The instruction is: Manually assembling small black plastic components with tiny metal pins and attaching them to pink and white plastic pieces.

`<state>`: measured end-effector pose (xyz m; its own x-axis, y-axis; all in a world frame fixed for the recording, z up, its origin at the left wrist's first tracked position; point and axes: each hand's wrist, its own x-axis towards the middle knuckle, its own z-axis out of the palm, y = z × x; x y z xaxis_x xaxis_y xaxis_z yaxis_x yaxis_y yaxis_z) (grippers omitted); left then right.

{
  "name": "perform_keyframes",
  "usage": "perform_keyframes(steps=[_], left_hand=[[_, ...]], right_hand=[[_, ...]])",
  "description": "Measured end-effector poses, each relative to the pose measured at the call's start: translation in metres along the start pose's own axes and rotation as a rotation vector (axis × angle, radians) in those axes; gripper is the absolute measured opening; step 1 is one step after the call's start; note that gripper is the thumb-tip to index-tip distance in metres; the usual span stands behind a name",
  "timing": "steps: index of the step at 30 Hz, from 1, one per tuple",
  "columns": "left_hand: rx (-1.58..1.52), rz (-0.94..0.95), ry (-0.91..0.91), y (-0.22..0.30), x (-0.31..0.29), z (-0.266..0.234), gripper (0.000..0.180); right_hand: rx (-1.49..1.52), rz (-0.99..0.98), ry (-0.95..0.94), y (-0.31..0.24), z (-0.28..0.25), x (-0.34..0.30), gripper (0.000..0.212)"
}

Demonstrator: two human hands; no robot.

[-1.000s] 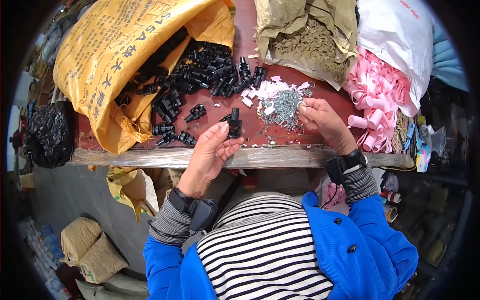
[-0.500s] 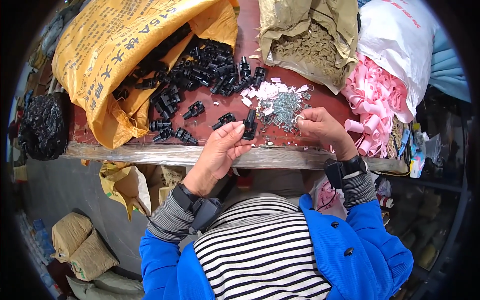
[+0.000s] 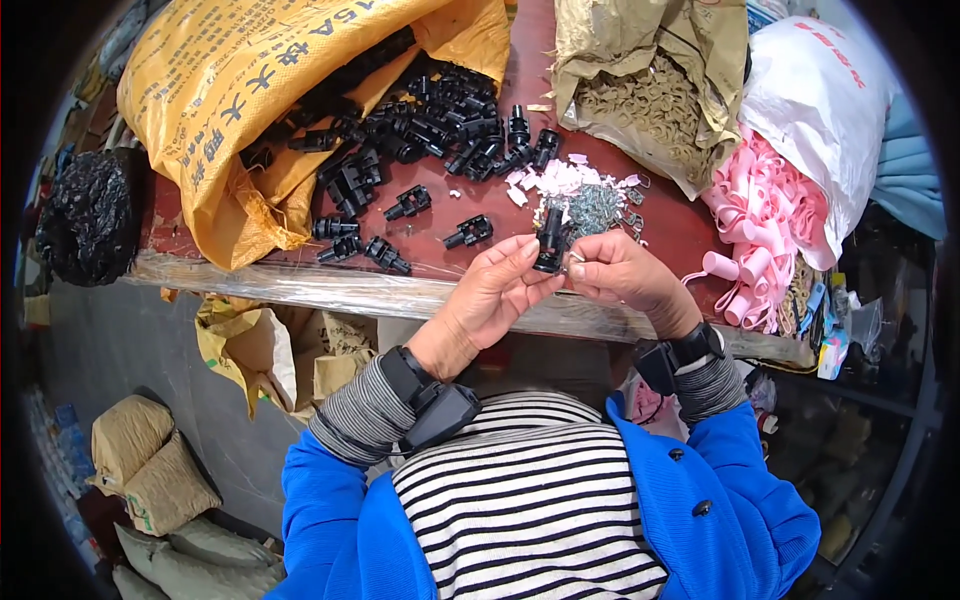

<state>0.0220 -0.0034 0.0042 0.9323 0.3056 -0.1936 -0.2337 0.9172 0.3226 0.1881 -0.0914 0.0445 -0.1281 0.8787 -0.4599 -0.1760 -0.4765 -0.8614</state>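
Observation:
My left hand (image 3: 500,292) pinches a black plastic fitting (image 3: 551,238) between thumb and fingers, holding it upright near the front of the red table (image 3: 455,200). Close against the fitting's lower end is my right hand (image 3: 632,276), closed with thumb and forefinger on a small pale piece (image 3: 575,257). The piece is too small to name, and my fingers hide part of it. Just behind both hands lie a pile of small grey metal pieces (image 3: 602,208) and some pale pink bits (image 3: 560,180). Several loose black fittings (image 3: 408,203) lie to the left.
An orange woven sack (image 3: 230,110) spills a heap of black fittings (image 3: 430,125). A brown paper bag (image 3: 600,40) of small tan pieces (image 3: 655,108) stands at the back. On the right, pink strips (image 3: 755,230) spill from a white sack (image 3: 825,110). Clear film covers the table's front edge (image 3: 230,278).
My left hand has moved right with the black fitting. My right hand has come in and down from the metal pile, bringing the small pale piece to the fitting. The view has shifted slightly.

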Motion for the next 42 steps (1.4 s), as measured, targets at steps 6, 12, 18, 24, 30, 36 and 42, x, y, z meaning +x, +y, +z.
perform_keyframes(steps=[6,12,18,24,30,36,42], left_hand=[[-0.029,0.03,0.085,-0.003,0.002,-0.003,0.021],[-0.001,0.041,0.148,-0.001,0.001,-0.006,0.021],[0.014,0.023,0.14,0.0,0.001,-0.008,0.023],[0.033,0.026,0.155,-0.001,-0.002,-0.004,0.024],[0.028,0.05,0.161,-0.003,-0.002,-0.003,0.023],[0.005,0.055,0.167,-0.003,-0.002,-0.003,0.022],[0.015,0.026,0.171,-0.002,-0.002,-0.005,0.023]], right_hand=[[-0.051,-0.009,0.048,0.005,0.001,0.008,0.018],[-0.091,-0.046,0.111,0.008,0.003,0.013,0.019],[-0.088,-0.115,0.14,0.011,0.003,0.012,0.018],[-0.095,-0.157,0.18,0.008,0.009,0.011,0.017],[-0.255,-0.323,0.241,0.02,0.009,0.009,0.012],[-0.347,-0.299,0.343,0.02,0.017,0.006,0.014],[-0.601,-0.412,0.485,0.024,0.008,0.009,0.01]])
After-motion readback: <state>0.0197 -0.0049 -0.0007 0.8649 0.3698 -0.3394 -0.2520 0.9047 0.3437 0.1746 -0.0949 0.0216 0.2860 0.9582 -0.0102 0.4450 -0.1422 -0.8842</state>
